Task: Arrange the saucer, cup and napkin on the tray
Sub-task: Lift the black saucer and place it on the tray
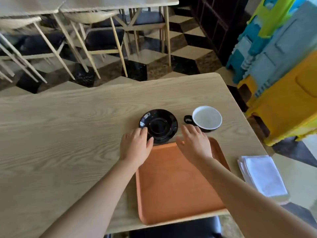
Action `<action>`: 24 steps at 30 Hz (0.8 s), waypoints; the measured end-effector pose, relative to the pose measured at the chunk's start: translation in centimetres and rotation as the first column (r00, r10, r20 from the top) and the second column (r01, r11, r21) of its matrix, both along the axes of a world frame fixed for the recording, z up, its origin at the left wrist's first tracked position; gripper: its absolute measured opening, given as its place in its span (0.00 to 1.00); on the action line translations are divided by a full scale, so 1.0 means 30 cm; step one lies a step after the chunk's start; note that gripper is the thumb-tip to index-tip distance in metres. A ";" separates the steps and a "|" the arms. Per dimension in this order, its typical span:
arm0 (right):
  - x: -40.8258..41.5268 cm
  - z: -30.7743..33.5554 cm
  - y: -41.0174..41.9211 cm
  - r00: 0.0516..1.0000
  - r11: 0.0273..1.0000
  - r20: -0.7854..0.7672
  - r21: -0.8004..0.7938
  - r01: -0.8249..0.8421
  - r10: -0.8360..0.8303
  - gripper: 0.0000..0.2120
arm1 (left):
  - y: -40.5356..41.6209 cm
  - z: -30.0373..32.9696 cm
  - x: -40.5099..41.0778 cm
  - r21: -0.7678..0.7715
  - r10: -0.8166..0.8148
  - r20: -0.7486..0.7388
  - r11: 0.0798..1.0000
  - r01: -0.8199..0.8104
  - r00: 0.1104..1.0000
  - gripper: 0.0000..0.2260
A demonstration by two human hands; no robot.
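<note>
A person's left hand [135, 148] touches the near-left rim of a glossy black ceramic saucer [158, 125], fingers [143, 132] loosely spread, not gripping. The saucer sits on the pale wooden table [68, 126] just beyond the flat orange plastic tray [171, 186]. The right hand [194, 145] hovers open over the tray's far edge. A black cup with white interior [206, 118] stands beyond the tray's far-right corner; folded white napkins [264, 176] lie right of the tray.
</note>
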State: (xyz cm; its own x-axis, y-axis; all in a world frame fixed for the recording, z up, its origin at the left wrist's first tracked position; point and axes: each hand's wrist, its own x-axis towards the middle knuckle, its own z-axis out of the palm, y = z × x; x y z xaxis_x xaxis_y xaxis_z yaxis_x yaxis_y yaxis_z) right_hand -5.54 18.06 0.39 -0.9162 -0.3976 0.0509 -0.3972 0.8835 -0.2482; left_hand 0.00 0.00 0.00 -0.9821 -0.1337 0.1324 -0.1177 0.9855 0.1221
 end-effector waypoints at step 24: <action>-0.158 -0.143 -0.145 0.888 0.843 0.367 -0.350 0.408 -0.278 0.14 | -0.097 -0.155 -0.164 0.363 0.330 0.160 0.857 -0.366 0.930 0.09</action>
